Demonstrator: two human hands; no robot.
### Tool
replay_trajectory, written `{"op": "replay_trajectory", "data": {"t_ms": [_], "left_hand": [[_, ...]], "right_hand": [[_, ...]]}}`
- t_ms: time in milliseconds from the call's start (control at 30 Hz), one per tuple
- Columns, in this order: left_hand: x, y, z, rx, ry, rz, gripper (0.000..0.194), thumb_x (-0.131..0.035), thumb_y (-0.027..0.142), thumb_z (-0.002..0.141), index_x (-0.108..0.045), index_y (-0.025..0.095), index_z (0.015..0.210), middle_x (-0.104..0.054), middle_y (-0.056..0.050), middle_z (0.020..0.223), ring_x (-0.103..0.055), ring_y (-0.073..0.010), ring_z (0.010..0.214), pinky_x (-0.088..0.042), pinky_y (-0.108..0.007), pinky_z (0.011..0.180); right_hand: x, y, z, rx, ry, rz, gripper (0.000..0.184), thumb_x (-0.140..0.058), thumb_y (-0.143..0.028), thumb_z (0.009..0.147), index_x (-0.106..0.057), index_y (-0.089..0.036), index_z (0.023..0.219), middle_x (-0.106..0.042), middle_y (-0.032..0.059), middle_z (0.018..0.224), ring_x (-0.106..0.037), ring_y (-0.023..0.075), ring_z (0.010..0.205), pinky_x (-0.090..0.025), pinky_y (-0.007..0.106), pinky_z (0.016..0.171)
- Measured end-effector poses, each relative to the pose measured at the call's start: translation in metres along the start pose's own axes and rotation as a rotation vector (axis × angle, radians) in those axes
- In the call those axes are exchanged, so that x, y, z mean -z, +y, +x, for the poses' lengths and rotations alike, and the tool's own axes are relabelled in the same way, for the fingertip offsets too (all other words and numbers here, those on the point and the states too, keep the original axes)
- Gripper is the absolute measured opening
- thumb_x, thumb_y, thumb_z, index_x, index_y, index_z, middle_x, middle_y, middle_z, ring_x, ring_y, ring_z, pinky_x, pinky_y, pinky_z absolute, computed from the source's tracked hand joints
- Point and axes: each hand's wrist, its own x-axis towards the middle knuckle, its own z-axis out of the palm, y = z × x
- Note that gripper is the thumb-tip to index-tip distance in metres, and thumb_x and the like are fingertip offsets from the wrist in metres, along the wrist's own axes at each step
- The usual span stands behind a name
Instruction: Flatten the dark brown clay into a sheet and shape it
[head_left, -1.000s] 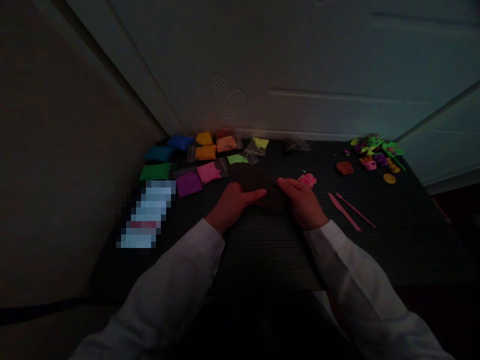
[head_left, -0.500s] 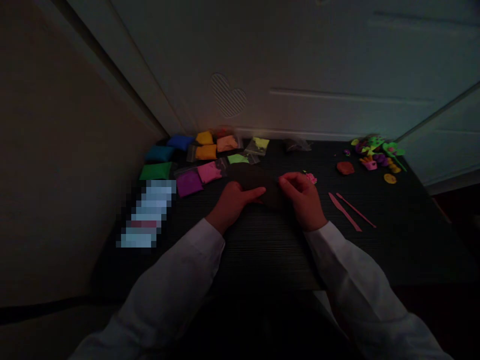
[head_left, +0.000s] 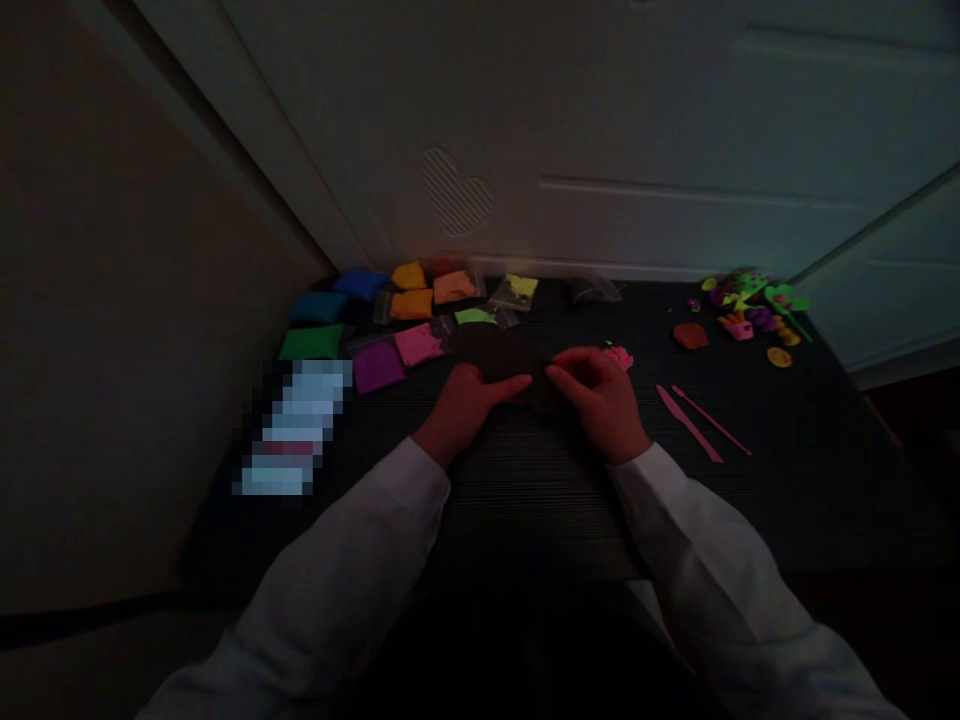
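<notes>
A flat dark brown piece point(head_left: 491, 350) with a rounded outline is held above the table; its material is hard to make out in the dim light. My left hand point(head_left: 465, 405) grips its near left side, thumb stretched across the top and the other fingers hidden beneath. At the right edge, my right hand point(head_left: 600, 395) is closed in a pinch, thumb and forefinger together on the dark piece. Just beyond my right hand lies a small pink crumpled lump point(head_left: 619, 357). A pink plastic knife point(head_left: 688, 422) and a thin pink stick tool point(head_left: 711, 420) rest right of it.
Bags of coloured clay, among them green point(head_left: 311, 343), purple point(head_left: 379, 366) and pink point(head_left: 418, 344), line the back left. A blurred-out bright rectangle point(head_left: 298, 430) lies in front. Clay flowers point(head_left: 784, 300) and a reddish lump point(head_left: 690, 336) sit back right. A pale panel point(head_left: 600, 230) rises behind the table.
My right hand has shifted slightly left, toward my left hand. The right part of the dark piece now looks narrower or folded. My left hand stays in place.
</notes>
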Motion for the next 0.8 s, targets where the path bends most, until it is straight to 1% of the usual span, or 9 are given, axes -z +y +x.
{"op": "replay_trajectory", "data": {"t_ms": [167,333,400,533,600,700,800], "left_hand": [[0.0009,0.0026,-0.0002,0.008,0.006,0.06,0.023,-0.068,0.03,0.063,-0.065,0.015,0.08,-0.067,-0.002,0.082,-0.06,-0.0141,0.073,-0.048,-0.026,0.07],[0.0013,0.007,-0.0003,0.007,-0.007,0.116,0.027,-0.068,0.031,0.063,-0.065,0.015,0.084,-0.068,-0.002,0.083,-0.06,-0.0145,0.072,-0.047,-0.026,0.069],[0.0019,0.0077,-0.0003,-0.004,-0.006,0.142,0.028,-0.068,0.031,0.063,-0.065,0.014,0.085,-0.068,-0.002,0.084,-0.06,-0.015,0.072,-0.047,-0.027,0.069],[0.0031,0.0072,-0.0004,-0.054,-0.021,0.17,0.031,-0.068,0.031,0.063,-0.065,0.014,0.088,-0.068,-0.003,0.089,-0.061,-0.0158,0.078,-0.047,-0.029,0.076],[0.0035,0.0067,-0.0006,-0.05,-0.043,0.18,0.032,-0.068,0.032,0.064,-0.065,0.014,0.09,-0.067,-0.003,0.092,-0.061,-0.0163,0.08,-0.047,-0.03,0.078],[0.0038,0.0063,-0.0008,-0.014,-0.055,0.204,0.03,-0.067,0.033,0.064,-0.065,0.013,0.087,-0.068,-0.004,0.089,-0.061,-0.017,0.078,-0.048,-0.031,0.076],[0.0039,0.0066,-0.0005,-0.017,-0.051,0.203,0.031,-0.067,0.032,0.064,-0.065,0.014,0.088,-0.068,-0.004,0.089,-0.061,-0.017,0.078,-0.047,-0.031,0.076]], "right_hand": [[0.001,-0.0004,-0.0005,-0.033,-0.011,-0.009,0.016,-0.064,-0.034,0.069,-0.061,-0.022,0.08,-0.059,-0.0012,0.073,-0.052,0.012,0.065,-0.041,0.027,0.061],[0.0018,0.001,0.0002,-0.05,-0.027,-0.002,0.015,-0.062,-0.035,0.071,-0.061,-0.022,0.076,-0.06,-0.0007,0.074,-0.053,0.0125,0.067,-0.041,0.027,0.063],[0.0018,0.0022,0.0006,-0.048,-0.034,0.002,0.016,-0.062,-0.036,0.071,-0.061,-0.021,0.077,-0.06,-0.0006,0.075,-0.053,0.0127,0.068,-0.041,0.027,0.064],[0.0019,0.0033,0.0006,-0.037,-0.024,-0.023,0.021,-0.064,-0.036,0.069,-0.062,-0.021,0.083,-0.061,0.0001,0.078,-0.054,0.0131,0.07,-0.042,0.027,0.064],[0.0021,0.0032,0.0004,-0.021,-0.023,-0.036,0.019,-0.064,-0.036,0.069,-0.062,-0.021,0.081,-0.061,0.0005,0.079,-0.054,0.0131,0.07,-0.042,0.028,0.066],[0.0024,0.0032,0.0003,0.012,-0.029,-0.038,0.015,-0.062,-0.034,0.071,-0.062,-0.02,0.075,-0.062,0.0009,0.079,-0.055,0.0135,0.073,-0.042,0.028,0.068],[0.0019,0.0037,0.0002,0.014,-0.029,-0.041,0.015,-0.062,-0.035,0.071,-0.062,-0.021,0.076,-0.062,0.0007,0.079,-0.055,0.0135,0.073,-0.042,0.028,0.068]]}}
